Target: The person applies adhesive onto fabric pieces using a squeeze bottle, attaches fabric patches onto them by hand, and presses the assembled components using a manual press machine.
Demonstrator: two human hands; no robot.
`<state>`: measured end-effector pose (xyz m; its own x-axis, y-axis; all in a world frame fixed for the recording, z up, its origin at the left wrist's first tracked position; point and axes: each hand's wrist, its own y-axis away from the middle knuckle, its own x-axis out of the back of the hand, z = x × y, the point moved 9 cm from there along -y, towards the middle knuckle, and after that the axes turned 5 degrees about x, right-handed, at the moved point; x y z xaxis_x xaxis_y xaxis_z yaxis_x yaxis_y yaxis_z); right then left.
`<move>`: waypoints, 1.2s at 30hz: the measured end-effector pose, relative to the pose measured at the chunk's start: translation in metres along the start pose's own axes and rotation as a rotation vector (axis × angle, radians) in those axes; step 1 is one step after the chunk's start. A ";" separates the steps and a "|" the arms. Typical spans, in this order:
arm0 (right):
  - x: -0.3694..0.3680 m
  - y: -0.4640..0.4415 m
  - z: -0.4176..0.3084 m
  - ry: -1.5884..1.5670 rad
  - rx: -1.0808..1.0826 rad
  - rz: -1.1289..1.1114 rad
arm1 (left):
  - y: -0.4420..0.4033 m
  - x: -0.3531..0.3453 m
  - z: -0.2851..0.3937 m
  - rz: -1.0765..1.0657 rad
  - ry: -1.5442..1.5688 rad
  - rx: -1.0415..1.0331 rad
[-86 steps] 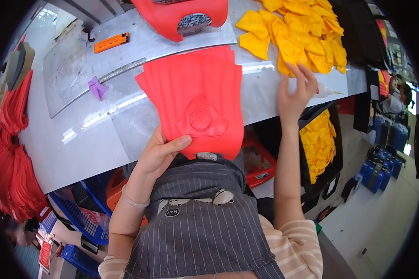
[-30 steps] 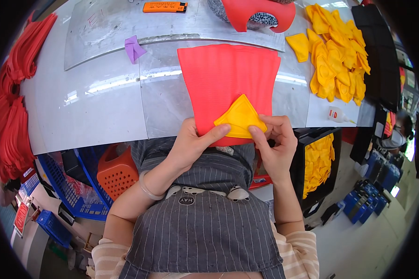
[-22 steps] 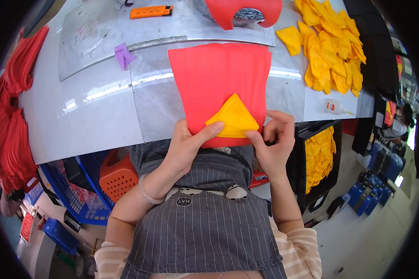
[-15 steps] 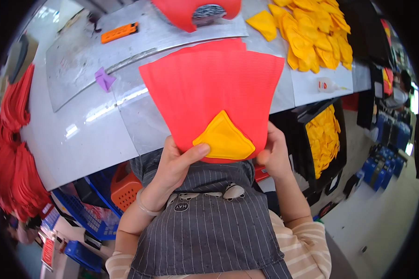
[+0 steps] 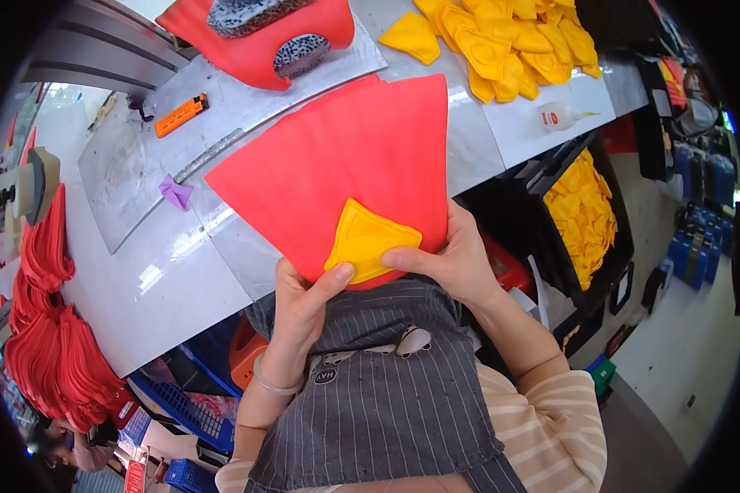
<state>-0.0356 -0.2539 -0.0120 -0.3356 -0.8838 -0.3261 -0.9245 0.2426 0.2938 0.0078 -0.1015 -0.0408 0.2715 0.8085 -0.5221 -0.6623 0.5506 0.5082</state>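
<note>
A flared red sheet (image 5: pixel 345 148) with a finely ribbed surface is held at its narrow lower edge, in front of the apron. A yellow padded piece (image 5: pixel 366 232) with a stitched-looking rim lies against the sheet near that edge. My left hand (image 5: pixel 302 302) is closed on the sheet's lower left side, its thumb pressing the yellow piece's lower left corner. On the other side, my right hand (image 5: pixel 460 261) grips the sheet, with its thumb on the right part of the yellow piece. The fingers behind the sheet are hidden.
Yellow pieces are piled on the table (image 5: pixel 140 304) at the far right, beside a small glue-like bottle (image 5: pixel 557 116). More fill a black bin (image 5: pixel 543 177). An orange cutter-like tool (image 5: pixel 181 115), purple scrap (image 5: pixel 175 193) and red shaped piece (image 5: pixel 259 53) lie beyond. Red strips (image 5: pixel 62 353) hang left.
My right thumb has come from the sheet's edge onto the yellow piece. The sheet and yellow piece have tilted and shifted left in view, and the whole view has turned.
</note>
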 end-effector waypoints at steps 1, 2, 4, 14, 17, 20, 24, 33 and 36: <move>-0.001 0.000 0.000 -0.004 0.005 -0.007 | -0.002 0.001 0.003 -0.030 -0.017 0.000; -0.003 -0.001 0.000 -0.006 0.014 -0.017 | -0.004 0.001 0.006 -0.061 -0.034 -0.005; -0.007 -0.006 -0.003 0.037 0.025 -0.034 | -0.005 0.001 0.013 -0.036 -0.016 -0.050; -0.034 -0.017 -0.014 0.079 -0.003 -0.136 | 0.007 0.007 0.026 -0.068 0.100 -0.129; -0.048 -0.024 -0.032 0.327 0.209 -0.192 | 0.009 0.017 0.036 -0.039 0.150 -0.181; -0.056 -0.057 -0.073 0.624 0.417 -0.320 | 0.014 0.032 0.047 -0.010 0.335 -0.218; -0.061 -0.125 -0.138 0.224 0.733 -0.052 | 0.017 0.052 0.052 -0.029 0.419 -0.213; -0.183 -0.036 -0.331 0.265 1.543 -0.428 | 0.030 0.080 0.050 0.019 0.442 -0.210; -0.212 -0.080 -0.367 0.733 1.600 -0.264 | 0.028 0.082 0.044 0.025 0.420 -0.204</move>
<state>0.1756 -0.2333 0.3635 -0.4353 -0.8316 0.3448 -0.3417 -0.2017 -0.9179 0.0423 -0.0105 -0.0390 -0.0247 0.6433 -0.7652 -0.8001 0.4462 0.4009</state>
